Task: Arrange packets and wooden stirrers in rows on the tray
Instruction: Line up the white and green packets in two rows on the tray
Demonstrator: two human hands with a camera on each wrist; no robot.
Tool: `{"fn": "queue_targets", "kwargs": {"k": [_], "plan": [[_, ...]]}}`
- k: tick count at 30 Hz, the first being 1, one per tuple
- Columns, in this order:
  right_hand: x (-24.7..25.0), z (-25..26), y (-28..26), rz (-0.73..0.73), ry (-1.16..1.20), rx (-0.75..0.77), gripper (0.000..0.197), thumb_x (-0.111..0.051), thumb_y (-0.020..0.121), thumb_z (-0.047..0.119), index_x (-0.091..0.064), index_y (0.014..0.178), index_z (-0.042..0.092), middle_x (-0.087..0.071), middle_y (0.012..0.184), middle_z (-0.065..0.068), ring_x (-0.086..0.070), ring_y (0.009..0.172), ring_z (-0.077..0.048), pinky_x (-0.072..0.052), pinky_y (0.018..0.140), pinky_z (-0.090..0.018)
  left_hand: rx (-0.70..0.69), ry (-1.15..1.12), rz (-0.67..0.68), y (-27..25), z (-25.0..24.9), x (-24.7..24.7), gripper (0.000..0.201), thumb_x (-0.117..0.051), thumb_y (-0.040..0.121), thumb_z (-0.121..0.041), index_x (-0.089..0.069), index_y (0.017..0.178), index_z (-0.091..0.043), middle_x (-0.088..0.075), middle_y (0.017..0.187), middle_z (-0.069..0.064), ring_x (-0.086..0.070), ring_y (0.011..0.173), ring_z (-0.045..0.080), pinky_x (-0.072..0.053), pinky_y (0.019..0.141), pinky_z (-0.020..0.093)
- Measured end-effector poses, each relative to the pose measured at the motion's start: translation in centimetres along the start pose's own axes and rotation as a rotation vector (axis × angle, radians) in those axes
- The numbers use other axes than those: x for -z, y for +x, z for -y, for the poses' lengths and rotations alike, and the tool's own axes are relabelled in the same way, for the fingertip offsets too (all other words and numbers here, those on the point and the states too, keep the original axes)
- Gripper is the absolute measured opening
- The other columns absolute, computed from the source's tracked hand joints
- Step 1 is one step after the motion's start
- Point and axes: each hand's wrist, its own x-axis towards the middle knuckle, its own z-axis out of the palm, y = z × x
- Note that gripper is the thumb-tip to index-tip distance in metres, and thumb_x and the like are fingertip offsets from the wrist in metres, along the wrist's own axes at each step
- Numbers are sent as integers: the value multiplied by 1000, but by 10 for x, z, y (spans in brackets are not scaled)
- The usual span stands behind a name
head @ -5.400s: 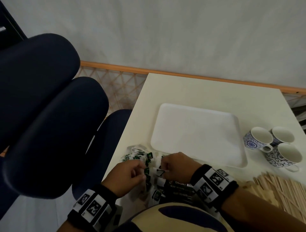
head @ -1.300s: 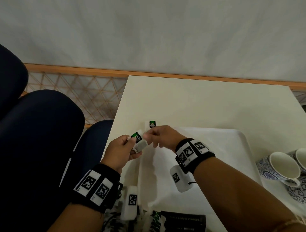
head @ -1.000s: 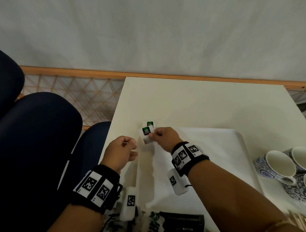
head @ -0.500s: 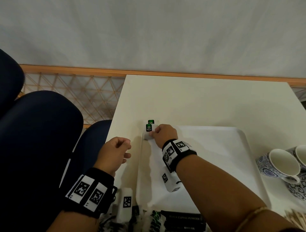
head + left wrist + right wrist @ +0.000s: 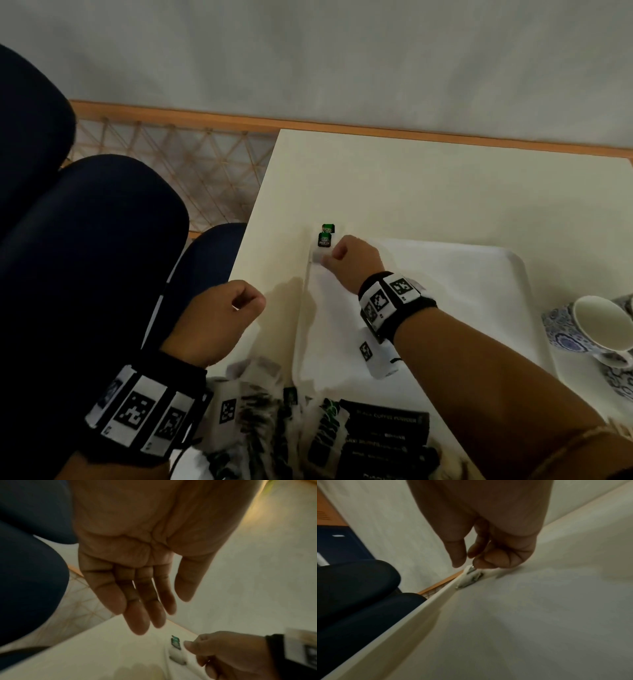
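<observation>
1. Small white tea packet with a green-and-black label (image 5: 324,239) lying at the far left corner of the flat white rectangular tray (image 5: 445,274); a second packet of the same kind (image 5: 328,228) just beyond it, right at the tray's far rim – on the rim or on the table, cannot tell.
2. Right hand (image 5: 352,260) down at that corner, fingers curled, thumb and fingertips (image 5: 481,561) touching the near white end of the packet – in the right wrist view pinching its edge against the tray's left rim.
3. Left hand (image 5: 219,318) held above the left edge of the cream-white table (image 5: 428,185), apart from the tray and holding nothing; knuckles bent in the head view, yet palm bare and fingers (image 5: 137,608) loosely extended in the left wrist view – released, not gripping.
4. Heap of loose white-and-green packets (image 5: 260,394) at the near left of the table, just beside the tray's near left corner, blurred.
5. Stack of black coffee-powder sachets with pale lettering (image 5: 387,431) touching that heap, at the tray's near edge.
6. Blue-and-white patterned ceramic cup (image 5: 596,325) on the table just beside the tray's right edge, more patterned china behind and below it, cut off by the frame.
7. Dark navy padded chair (image 5: 85,257) off the table's left edge, wooden lattice panel (image 5: 171,171) beyond it against the pale wall.
</observation>
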Motion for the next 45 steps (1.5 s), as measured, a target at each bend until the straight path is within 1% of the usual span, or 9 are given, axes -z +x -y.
{"fn": "queue_targets", "kwargs": {"k": [3, 7, 11, 17, 30, 34, 38, 40, 45], "plan": [[4, 7, -29, 232, -144, 203, 23, -66, 87, 39, -61, 82, 16, -57, 77, 9, -53, 78, -11, -39, 66, -21, -34, 157, 125, -17, 17, 8, 10, -60, 91, -29, -64, 82, -28, -66, 84, -13, -60, 81, 1, -41, 66, 10], [-3, 15, -71, 605, -284, 369, 20, -69, 86, 35, -73, 96, 18, -69, 92, 7, -60, 84, -7, -44, 72, -18, -30, 199, 272, -36, 34, 12, 11, -70, 84, -26, -66, 76, -33, -67, 80, -14, -59, 78, -3, -46, 67, 14], [-16, 25, -100, 773, -342, 461, 25, -71, 85, 33, -71, 106, 19, -72, 100, 3, -63, 94, -10, -44, 80, -21, -48, 262, 338, -53, 44, 9, 15, -79, 74, -29, -67, 78, -37, -63, 88, -12, -55, 80, -2, -42, 66, 9], [-44, 25, -120, 717, -488, 561, 62, -74, 78, 46, -47, 130, 25, -56, 118, -4, -56, 105, -24, -48, 89, -38, -11, 262, 329, -67, 52, -1, 44, -81, 70, -36, -51, 100, -41, -56, 99, -16, -54, 87, 3, -45, 70, 13], [-60, 31, -116, 560, -550, 638, 27, -52, 92, 24, -68, 110, 13, -66, 102, -10, -60, 95, -31, -43, 70, -33, 23, 51, 281, -61, 55, -14, 49, -84, 66, -24, -54, 103, -35, -63, 92, -9, -61, 86, 8, -50, 74, 21], [-43, 25, -112, 551, -370, 599, 25, -57, 91, 30, -69, 103, 11, -68, 95, -9, -60, 89, -26, -48, 76, -35, -30, 34, 242, -58, 49, -11, 51, -86, 62, -34, -56, 102, -41, -55, 95, -10, -52, 79, 6, -46, 72, 22], [-22, 21, -109, 568, -202, 508, 23, -65, 89, 36, -70, 100, 16, -61, 78, 6, -53, 74, -11, -42, 68, -24, -87, -11, 297, -49, 41, -5, 62, -81, 50, -58, -55, 105, -53, -46, 112, -24, -48, 102, -3, -45, 86, 23], [-16, 19, -108, 578, -126, 447, 20, -68, 87, 36, -71, 97, 19, -56, 70, 12, -50, 68, -6, -38, 62, -18, -89, -14, 345, -44, 37, -4, 58, -85, 54, -52, -56, 104, -52, -48, 114, -29, -49, 106, -5, -47, 87, 24], [-19, 11, -113, 613, -164, 433, 21, -69, 86, 38, -70, 93, 18, -53, 67, 13, -48, 62, -3, -37, 60, -20, -54, 23, 406, -39, 34, -10, 32, -86, 65, -26, -66, 89, -32, -66, 87, -11, -61, 73, 1, -53, 69, 21]]}}
